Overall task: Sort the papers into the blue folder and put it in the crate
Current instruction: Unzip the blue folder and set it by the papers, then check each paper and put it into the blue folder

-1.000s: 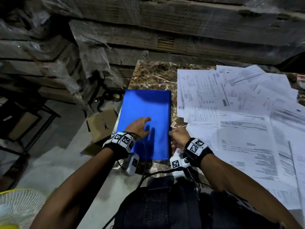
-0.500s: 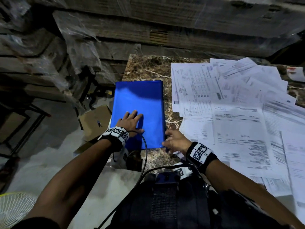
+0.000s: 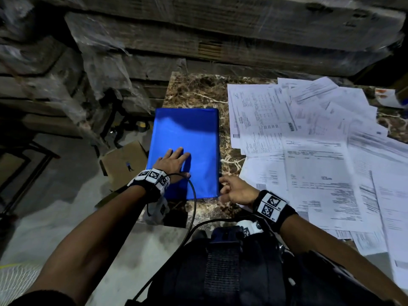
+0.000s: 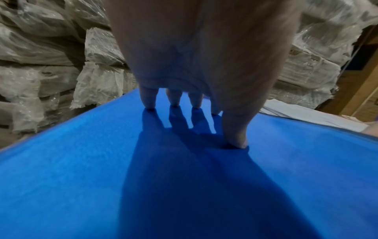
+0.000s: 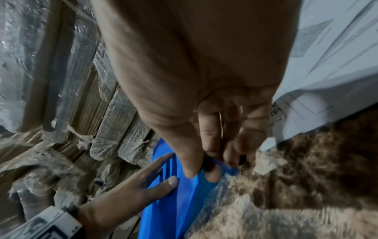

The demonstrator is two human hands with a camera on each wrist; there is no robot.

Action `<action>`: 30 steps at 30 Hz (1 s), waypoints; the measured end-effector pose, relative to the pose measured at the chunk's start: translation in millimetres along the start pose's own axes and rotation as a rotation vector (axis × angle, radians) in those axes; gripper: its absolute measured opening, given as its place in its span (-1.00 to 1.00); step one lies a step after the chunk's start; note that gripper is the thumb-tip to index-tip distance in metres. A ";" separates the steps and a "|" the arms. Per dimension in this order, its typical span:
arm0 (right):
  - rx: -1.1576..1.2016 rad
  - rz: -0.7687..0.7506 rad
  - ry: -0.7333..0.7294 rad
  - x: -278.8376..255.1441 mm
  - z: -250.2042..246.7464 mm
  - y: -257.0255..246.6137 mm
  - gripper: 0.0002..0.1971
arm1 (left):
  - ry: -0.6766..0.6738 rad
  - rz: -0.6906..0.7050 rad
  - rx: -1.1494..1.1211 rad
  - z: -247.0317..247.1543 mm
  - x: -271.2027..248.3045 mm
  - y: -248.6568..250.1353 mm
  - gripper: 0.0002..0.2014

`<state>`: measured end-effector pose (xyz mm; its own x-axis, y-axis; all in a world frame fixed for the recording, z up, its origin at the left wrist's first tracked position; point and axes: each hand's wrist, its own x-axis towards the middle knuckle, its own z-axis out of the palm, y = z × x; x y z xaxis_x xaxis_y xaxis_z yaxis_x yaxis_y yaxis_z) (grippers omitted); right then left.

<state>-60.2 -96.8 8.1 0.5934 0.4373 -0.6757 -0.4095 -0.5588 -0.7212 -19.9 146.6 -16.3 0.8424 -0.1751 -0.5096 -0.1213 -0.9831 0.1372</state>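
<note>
The blue folder (image 3: 194, 138) lies closed on the left end of the marble table (image 3: 198, 89). My left hand (image 3: 174, 161) rests flat on its near left part, fingers straight, fingertips (image 4: 149, 103) pressing the blue folder (image 4: 81, 161). My right hand (image 3: 231, 188) is at the folder's near right edge; thumb and fingers (image 5: 210, 171) pinch the edge of the blue folder (image 5: 171, 207). White printed papers (image 3: 320, 151) are spread loosely over the table to the right, overlapping one another. No crate shows in any view.
Plastic-wrapped stacks of boards (image 3: 220, 40) rise behind the table. A cardboard box (image 3: 123, 164) sits on the floor at the left. A dark metal frame (image 3: 26, 160) stands further left. Wrist camera cables (image 3: 192, 206) hang by the table's near edge.
My left hand has slid a little left and flattened on the folder cover. My right hand has moved from the folder's side edge down to its near right corner and pinches it.
</note>
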 end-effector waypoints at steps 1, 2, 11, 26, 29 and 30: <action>-0.028 -0.005 0.000 -0.9 -0.4 0.4 -0.34 | -0.001 0.003 0.004 0.7 0.6 -1.2 -0.21; -0.073 -0.031 0.032 -1.4 -1.3 1.5 -0.44 | 0.000 0.009 0.011 1.5 1.3 -2.1 -0.21; -0.202 -0.136 0.201 -7.8 -8.7 8.6 -0.85 | -0.005 0.017 0.053 2.2 0.7 -1.8 -0.22; -0.462 -0.127 0.174 -17.0 -5.0 14.1 -0.88 | 0.027 -0.011 -0.005 1.2 -8.6 5.7 -0.25; -0.441 -0.115 0.365 -24.4 -18.5 20.3 -0.88 | 0.122 -0.013 0.002 -4.0 -10.9 20.2 -0.41; -0.428 -0.112 0.413 -29.6 -23.0 24.1 -0.88 | 0.167 0.007 -0.002 -7.0 -10.0 27.3 -0.45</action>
<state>-71.7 -139.4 14.2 0.8718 0.2484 -0.4222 -0.0644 -0.7962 -0.6016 -27.9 121.8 -1.6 0.9172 -0.1706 -0.3602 -0.1268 -0.9817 0.1422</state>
